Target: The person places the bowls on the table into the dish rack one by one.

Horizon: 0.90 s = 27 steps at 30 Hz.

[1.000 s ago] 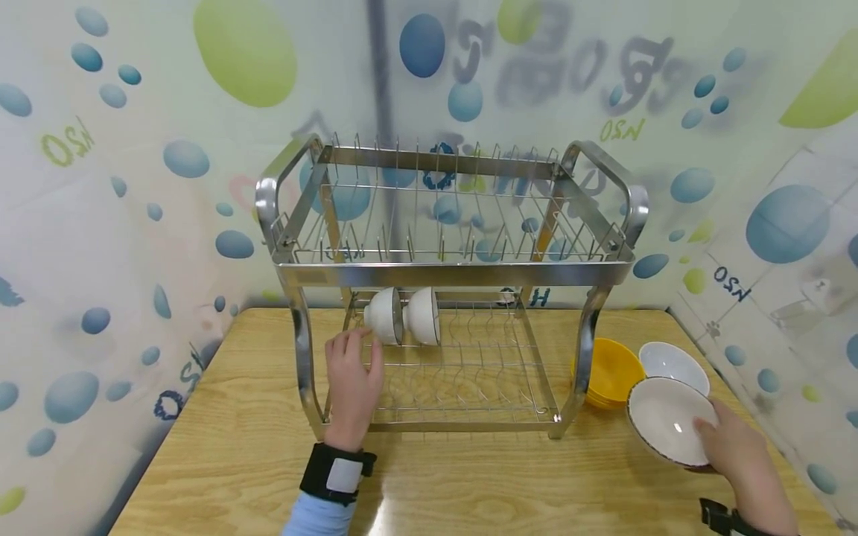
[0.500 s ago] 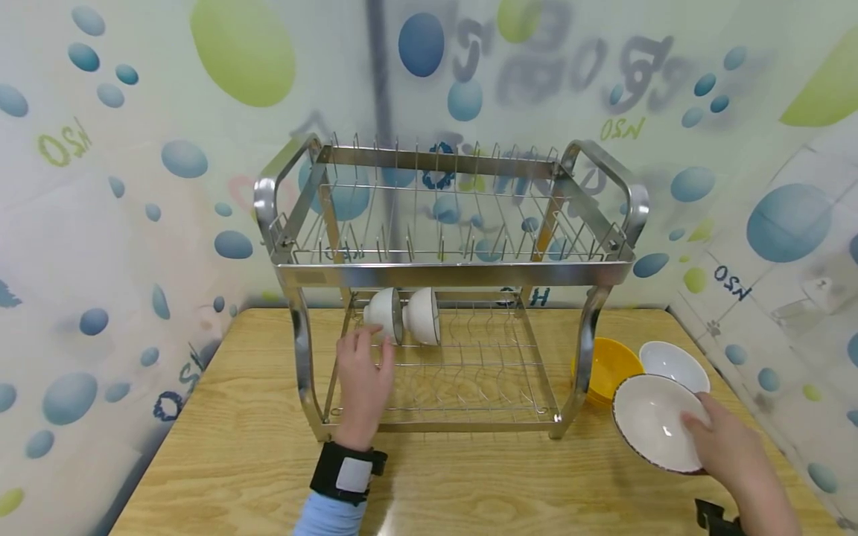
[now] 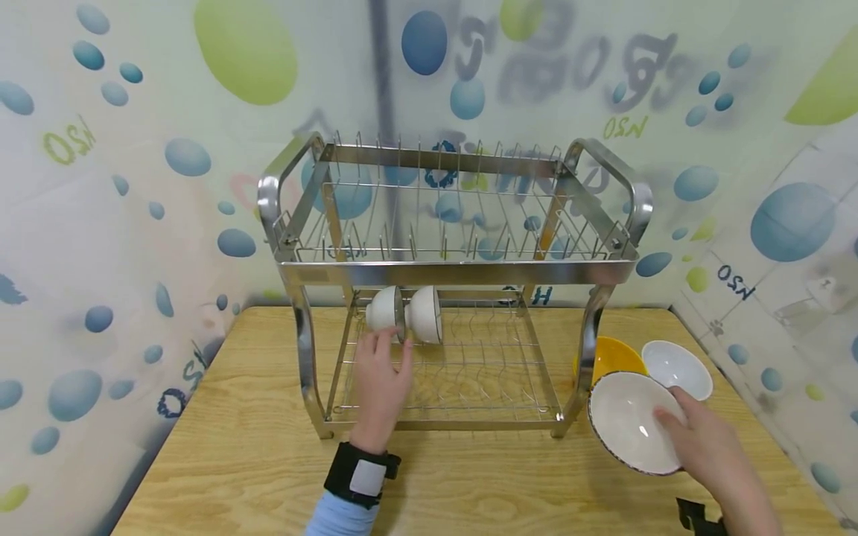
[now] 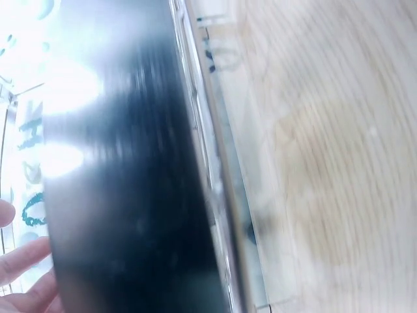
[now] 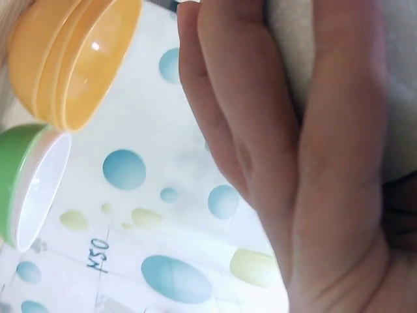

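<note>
My right hand (image 3: 704,439) grips a white bowl with a dark rim (image 3: 626,426) by its right side, thumb inside, over the table's right part. In the right wrist view my fingers (image 5: 254,98) cover most of that bowl. Two small white bowls stand on their sides in the lower tier of a metal dish rack: the left bowl (image 3: 382,309) and the right bowl (image 3: 424,314). My left hand (image 3: 380,380) reaches into this tier with loosely spread fingers, fingertips right at the left bowl's lower edge. In the left wrist view a dark rack bar (image 4: 130,195) hides most of that hand.
The dish rack (image 3: 462,273) has an upper tier of upright wires (image 3: 442,238). Right of it, stacked yellow bowls (image 3: 611,356) stand beside a bowl white inside (image 3: 677,370) and green outside. Patterned sheets (image 3: 134,246) enclose the wooden table (image 3: 221,447) at back and sides.
My right hand has carried the dark-rimmed bowl leftward, closer to the rack, overlapping the yellow bowls more. My left hand has shifted a little right along the left bowl. The rack bowls stay put.
</note>
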Tool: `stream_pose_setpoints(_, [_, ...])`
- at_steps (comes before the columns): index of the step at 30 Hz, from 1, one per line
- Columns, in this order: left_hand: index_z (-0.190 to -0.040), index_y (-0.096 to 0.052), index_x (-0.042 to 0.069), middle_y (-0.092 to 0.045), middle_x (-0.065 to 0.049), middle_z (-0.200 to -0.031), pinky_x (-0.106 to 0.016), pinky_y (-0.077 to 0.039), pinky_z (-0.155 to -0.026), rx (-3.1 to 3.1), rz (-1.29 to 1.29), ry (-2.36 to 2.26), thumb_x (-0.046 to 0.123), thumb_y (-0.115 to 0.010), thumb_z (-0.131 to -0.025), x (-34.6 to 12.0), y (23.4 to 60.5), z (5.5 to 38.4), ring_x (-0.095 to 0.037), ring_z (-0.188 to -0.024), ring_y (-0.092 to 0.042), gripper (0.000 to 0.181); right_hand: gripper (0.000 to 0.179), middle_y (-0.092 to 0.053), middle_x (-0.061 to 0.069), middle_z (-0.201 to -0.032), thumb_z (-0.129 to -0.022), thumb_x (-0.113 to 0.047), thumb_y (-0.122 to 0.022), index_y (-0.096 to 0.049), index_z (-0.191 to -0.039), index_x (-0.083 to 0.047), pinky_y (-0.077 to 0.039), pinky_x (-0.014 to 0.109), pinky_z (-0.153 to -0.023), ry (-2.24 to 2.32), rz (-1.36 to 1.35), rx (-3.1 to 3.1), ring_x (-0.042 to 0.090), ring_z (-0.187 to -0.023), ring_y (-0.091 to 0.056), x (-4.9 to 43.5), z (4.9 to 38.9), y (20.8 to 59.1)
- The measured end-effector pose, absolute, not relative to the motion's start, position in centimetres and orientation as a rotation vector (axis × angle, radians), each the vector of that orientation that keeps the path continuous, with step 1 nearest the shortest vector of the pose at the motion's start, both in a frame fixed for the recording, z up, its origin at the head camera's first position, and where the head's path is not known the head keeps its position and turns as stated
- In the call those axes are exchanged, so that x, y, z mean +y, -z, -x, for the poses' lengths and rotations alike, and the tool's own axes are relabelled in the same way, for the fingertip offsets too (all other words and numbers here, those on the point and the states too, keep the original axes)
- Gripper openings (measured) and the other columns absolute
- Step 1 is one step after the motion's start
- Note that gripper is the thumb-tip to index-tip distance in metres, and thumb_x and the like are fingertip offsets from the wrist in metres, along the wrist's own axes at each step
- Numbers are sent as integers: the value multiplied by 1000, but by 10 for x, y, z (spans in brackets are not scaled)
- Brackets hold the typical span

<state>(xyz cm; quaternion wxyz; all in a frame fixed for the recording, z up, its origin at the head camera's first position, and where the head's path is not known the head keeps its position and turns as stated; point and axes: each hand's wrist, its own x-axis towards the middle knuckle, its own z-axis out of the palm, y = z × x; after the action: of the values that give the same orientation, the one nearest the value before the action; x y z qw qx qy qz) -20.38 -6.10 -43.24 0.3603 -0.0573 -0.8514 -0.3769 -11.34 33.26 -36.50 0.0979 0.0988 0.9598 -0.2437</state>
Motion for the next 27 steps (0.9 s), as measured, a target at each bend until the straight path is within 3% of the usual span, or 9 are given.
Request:
stream_pose_setpoints(8, [-107,-63,2,-61,-16,-102,-41,-45,-72,-2217,173,977,18,-61,-91,-50,433,201,-30,-95,-52,23,66,-39,40,-133,-102,-39,-35,-21,-145,8,-51,43,-70,746,-304,2813,39,-92,-56,319,114,362])
stream_pose_setpoints(17, [-109,-62,2,-59,-17,-106,-42,-48,-77,-2232,198,1032,20,-61,-92,-45,433,198,-31,-99,-53,26,59,-49,34,-129,-101,-38,-38,-31,-142,5,-52,45,-73,820,-226,2831,35,-93,-60,299,111,363])
stream_pose_setpoints(27, [-109,-63,3,-60,-14,-104,-44,-48,-81,-2237,226,1090,21,-60,-92,-37,434,192,-31,-100,-55,25,49,-57,27,-123,-101,-31,-42,-40,-138,0,-53,39,-70,898,-142,2827,26,-90,-61,271,112,363])
